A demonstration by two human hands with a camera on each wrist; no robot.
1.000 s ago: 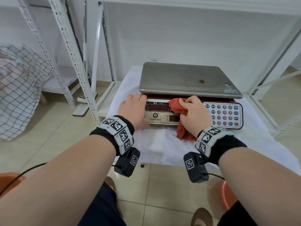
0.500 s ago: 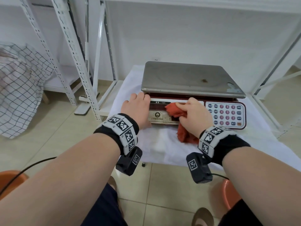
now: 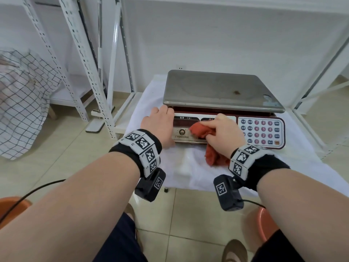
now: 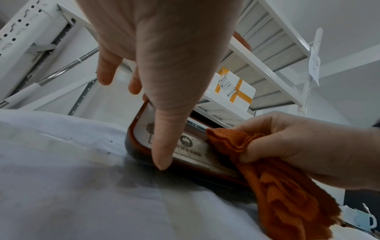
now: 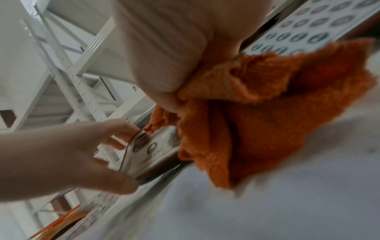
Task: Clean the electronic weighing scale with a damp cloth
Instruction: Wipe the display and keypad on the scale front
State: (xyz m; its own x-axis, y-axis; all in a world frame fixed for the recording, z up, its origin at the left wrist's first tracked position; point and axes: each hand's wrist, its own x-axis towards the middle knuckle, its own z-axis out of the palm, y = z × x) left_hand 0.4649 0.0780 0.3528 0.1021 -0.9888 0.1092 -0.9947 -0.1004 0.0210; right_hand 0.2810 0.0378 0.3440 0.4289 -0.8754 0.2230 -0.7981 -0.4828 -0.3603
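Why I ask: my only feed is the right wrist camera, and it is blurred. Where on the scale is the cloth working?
Observer: The right hand presses the orange cloth on the front display panel, left of the keypad.
Operator: Is the left hand helping?
Observer: Yes, it rests on the panel's left end, thumb lying down its face.
Operator: Is the weighing pan clean?
Observer: No, it carries a small brown spot toward its right.
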